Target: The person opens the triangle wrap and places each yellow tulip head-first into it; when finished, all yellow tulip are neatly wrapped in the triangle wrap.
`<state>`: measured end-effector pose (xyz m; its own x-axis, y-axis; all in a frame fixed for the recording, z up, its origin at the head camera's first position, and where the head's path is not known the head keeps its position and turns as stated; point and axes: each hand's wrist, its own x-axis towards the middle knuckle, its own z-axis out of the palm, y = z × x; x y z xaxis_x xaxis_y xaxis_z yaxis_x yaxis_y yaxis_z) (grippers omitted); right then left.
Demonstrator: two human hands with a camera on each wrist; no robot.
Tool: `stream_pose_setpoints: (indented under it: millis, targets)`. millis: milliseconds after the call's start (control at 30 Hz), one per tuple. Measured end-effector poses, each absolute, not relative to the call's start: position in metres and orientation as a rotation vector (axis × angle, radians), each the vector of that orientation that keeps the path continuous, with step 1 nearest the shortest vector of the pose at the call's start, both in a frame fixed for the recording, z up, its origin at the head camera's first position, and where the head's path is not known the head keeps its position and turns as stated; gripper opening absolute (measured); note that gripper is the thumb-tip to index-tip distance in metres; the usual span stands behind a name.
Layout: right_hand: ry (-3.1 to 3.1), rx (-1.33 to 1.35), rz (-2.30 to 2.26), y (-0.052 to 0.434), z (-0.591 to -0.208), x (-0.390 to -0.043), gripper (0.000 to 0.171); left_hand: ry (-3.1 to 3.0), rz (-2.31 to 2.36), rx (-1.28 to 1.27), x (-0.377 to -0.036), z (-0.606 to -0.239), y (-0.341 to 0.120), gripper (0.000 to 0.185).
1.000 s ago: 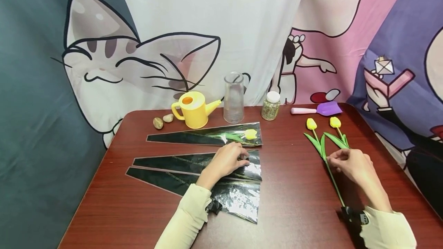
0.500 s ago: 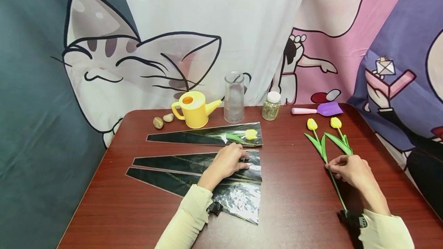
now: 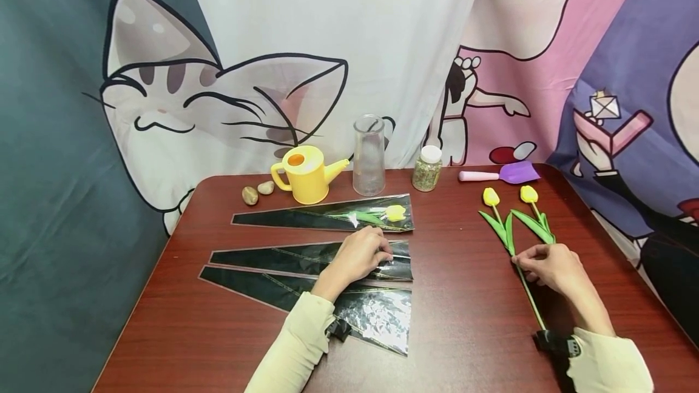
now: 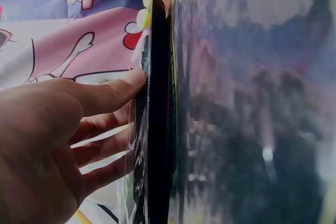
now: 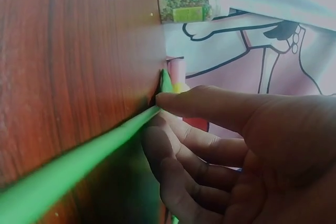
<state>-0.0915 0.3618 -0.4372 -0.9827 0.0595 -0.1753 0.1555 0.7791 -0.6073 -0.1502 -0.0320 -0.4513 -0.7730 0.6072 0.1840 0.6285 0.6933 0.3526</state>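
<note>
Fingers of your right hand (image 3: 551, 264) pinch the green stem of a yellow artificial tulip (image 3: 510, 241) lying flat on the dark red wooden table (image 3: 453, 320); its long axis runs from you toward the far edge, bloom pointing away, just beside a second yellow tulip (image 3: 532, 211). Your left hand (image 3: 357, 255) pinches the wide right end of the middle black-and-clear plastic flower sleeve (image 3: 306, 256), whose narrow tip points left

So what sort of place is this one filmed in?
Probably a staged indoor craft corner, not a florist's: a dark red wooden table stands against cartoon-printed cloth backdrops, with yellow artificial tulips and black-and-clear plastic flower sleeves laid out.
</note>
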Motion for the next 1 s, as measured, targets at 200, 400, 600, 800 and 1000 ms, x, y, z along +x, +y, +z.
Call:
stream_pose_setpoints:
  millis: [200,400,600,800,1000]
  targets:
    - [2.761,0.174,-1.091,0.3649,-0.4402,-0.0932,0.025,-2.836,-0.661,-1.036,-0.1507,-0.4509,-0.0311,0.007]
    - [2.739,0.218,-1.113,0.3652,-0.4411,-0.0945,0.031,-2.805,-0.691,-1.021,-0.1516,-0.4491,-0.0305,0.005]
    - [2.729,0.233,-1.128,0.3635,-0.441,-0.0969,0.031,-2.804,-0.664,-1.006,-0.1507,-0.4481,-0.0302,0.005]
    - [2.7,0.273,-1.16,0.365,-0.4418,-0.0981,0.034,-2.791,-0.664,-1.007,-0.1508,-0.448,-0.0302,0.007]
    - [2.7,0.29,-1.152,0.3678,-0.4444,-0.0996,0.037,-2.782,-0.674,-1.006,-0.1507,-0.4475,-0.0308,0.006]
